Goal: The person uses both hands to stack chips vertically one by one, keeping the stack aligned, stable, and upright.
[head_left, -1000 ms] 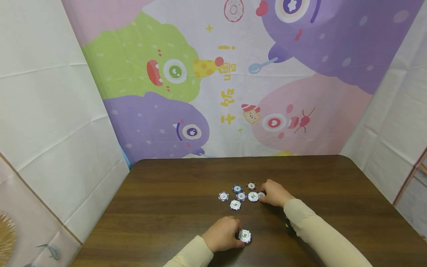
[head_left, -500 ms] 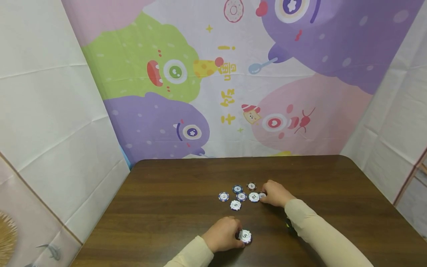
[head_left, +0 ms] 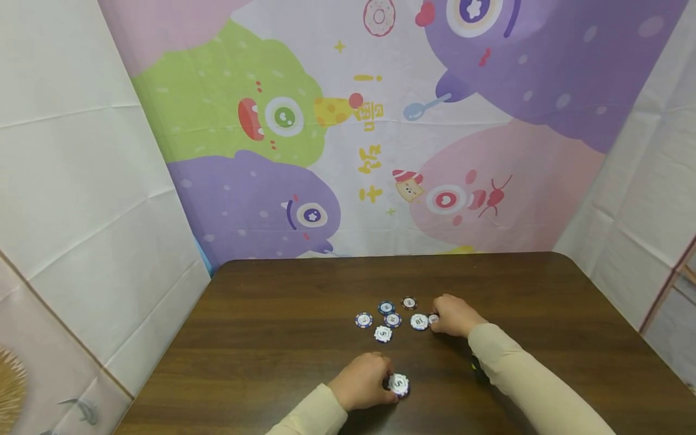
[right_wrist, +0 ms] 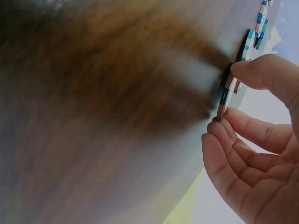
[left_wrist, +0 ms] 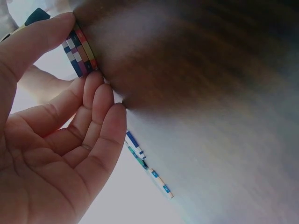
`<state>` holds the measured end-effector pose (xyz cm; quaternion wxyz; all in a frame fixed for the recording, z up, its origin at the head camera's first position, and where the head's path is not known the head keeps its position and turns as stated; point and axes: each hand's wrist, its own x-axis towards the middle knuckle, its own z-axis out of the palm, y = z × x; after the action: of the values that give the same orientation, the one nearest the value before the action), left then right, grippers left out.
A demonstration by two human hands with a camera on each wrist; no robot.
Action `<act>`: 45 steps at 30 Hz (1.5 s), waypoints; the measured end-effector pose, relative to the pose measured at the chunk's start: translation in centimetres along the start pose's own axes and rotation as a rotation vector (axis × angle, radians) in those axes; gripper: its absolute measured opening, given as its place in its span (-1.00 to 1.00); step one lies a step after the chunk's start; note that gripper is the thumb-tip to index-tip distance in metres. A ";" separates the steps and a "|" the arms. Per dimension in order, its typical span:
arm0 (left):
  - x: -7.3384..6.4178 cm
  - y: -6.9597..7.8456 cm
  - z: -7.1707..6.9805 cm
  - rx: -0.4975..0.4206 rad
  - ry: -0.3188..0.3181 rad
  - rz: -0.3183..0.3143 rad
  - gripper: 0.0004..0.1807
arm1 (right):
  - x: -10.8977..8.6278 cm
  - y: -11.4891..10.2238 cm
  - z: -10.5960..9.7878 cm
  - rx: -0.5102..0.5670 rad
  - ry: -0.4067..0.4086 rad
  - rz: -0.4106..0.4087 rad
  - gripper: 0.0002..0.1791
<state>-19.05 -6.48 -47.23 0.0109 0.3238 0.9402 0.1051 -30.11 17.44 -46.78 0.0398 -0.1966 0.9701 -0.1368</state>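
Note:
My left hand grips a short stack of poker chips with a white 5 chip on top, low on the table. In the left wrist view, the thumb and fingertips hold the edge of that stack from either side. Farther out, my right hand pinches a dark-edged poker chip by its edge, which the fingers partly cover. Close against this chip's left side lies a white 10 chip. The right wrist view has the pinched chip between thumb and fingertips, at the tabletop.
Left of the right hand lie a white 5 chip, a blue-edged 10 chip, a dark blue chip, a brown-edged chip and another blue-edged chip. Behind the brown table hangs a cartoon cloth.
My right hand has slid slightly to the right with its chip. The white 10 chip has shifted right too, away from the blue-edged 10 chip. The left hand has stayed in place.

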 end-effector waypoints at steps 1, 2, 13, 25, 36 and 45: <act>0.0 0.0 0.0 0.000 0.001 0.000 -0.68 | 0.0 0.0 0.0 -0.003 0.001 0.000 -0.81; 0.0 0.0 0.0 0.000 0.002 0.000 -0.68 | 0.0 0.0 0.0 -0.004 0.003 -0.001 -0.80; 0.1 0.0 0.2 0.005 0.002 0.002 -0.70 | 0.3 0.3 0.6 -0.020 0.040 -0.007 -0.79; 0.1 0.0 0.2 0.005 0.004 0.003 -0.69 | -0.1 0.4 0.1 0.030 0.042 0.010 -0.81; 0.1 0.0 0.0 0.003 -0.008 -0.001 -0.69 | -1.3 -0.5 -0.5 0.127 0.074 -0.031 -0.69; 0.1 0.0 0.1 0.008 0.004 0.004 -0.70 | -3.7 -2.7 -0.5 0.176 0.071 -0.151 -0.68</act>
<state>-19.11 -6.39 -47.32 0.0076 0.3253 0.9401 0.1020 -25.77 16.62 -45.40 0.0119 -0.2597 0.9376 -0.2308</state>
